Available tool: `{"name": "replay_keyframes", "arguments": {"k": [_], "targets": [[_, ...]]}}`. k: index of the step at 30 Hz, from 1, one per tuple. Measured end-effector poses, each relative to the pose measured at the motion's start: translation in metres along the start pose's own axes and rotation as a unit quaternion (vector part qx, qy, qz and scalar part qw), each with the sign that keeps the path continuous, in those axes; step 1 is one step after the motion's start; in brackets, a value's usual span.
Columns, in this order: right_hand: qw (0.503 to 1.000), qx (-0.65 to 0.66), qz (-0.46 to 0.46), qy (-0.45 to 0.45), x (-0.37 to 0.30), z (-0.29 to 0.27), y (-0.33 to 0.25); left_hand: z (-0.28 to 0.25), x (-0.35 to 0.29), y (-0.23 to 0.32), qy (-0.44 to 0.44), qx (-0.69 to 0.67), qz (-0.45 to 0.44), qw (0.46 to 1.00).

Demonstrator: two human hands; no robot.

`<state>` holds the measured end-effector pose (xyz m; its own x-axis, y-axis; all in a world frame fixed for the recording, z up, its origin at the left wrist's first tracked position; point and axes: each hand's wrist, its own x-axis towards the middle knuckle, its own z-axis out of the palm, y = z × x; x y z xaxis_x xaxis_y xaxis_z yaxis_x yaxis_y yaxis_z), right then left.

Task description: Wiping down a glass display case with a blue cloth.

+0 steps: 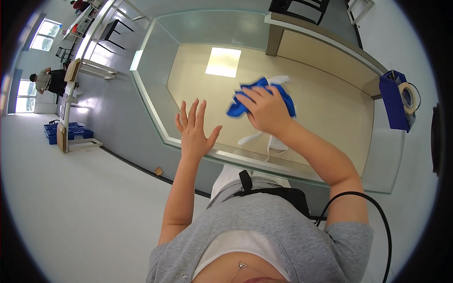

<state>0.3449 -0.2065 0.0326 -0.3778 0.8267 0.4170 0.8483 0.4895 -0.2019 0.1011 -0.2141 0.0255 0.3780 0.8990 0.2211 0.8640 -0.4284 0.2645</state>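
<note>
A blue cloth (pixel 234 108) lies bunched over the glass top of a display case (pixel 198 59). My right hand (pixel 266 111) presses down on it, fingers curved over the fabric. Cloth folds stick out on both sides of that hand. To the left, my left hand (pixel 192 137) is raised near the case's front edge, fingers spread and holding nothing. Pale white shapes (pixel 278 143) appear around and below the cloth; whether they are things inside the case or reflections, I cannot tell.
At the case's right edge sits a blue box (pixel 391 106) with a tape roll (pixel 406 97). A black chair (pixel 306 7) stands behind the case. Far left are a black stool (pixel 112 35), a blue crate (pixel 79 132) and another person (pixel 47 81). A black cable (pixel 383 217) curves beside my right arm.
</note>
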Motion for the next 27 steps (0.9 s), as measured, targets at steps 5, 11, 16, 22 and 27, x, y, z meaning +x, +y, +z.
{"name": "replay_keyframes", "arguments": {"k": [5,11,16,22,27], "targets": [[1.0,0.026,0.004,-0.009,-0.026,-0.016,-0.011,-0.003,0.003,0.001,-0.027,0.003,-0.007,1.0],[0.999,0.007,0.012,0.049,0.015,0.013,0.007,0.002,0.003,-0.002,0.004,0.011,0.015,1.0],[0.999,0.04,0.015,0.032,-0.031,-0.007,-0.011,0.001,-0.001,-0.004,-0.005,0.004,-0.007,1.0],[0.997,0.0,0.041,0.059,0.028,0.035,0.022,0.0,0.003,0.001,0.005,0.001,0.01,1.0],[0.983,-0.091,0.143,0.072,0.125,0.073,0.095,0.003,0.003,-0.001,0.023,0.014,0.018,0.999]]}}
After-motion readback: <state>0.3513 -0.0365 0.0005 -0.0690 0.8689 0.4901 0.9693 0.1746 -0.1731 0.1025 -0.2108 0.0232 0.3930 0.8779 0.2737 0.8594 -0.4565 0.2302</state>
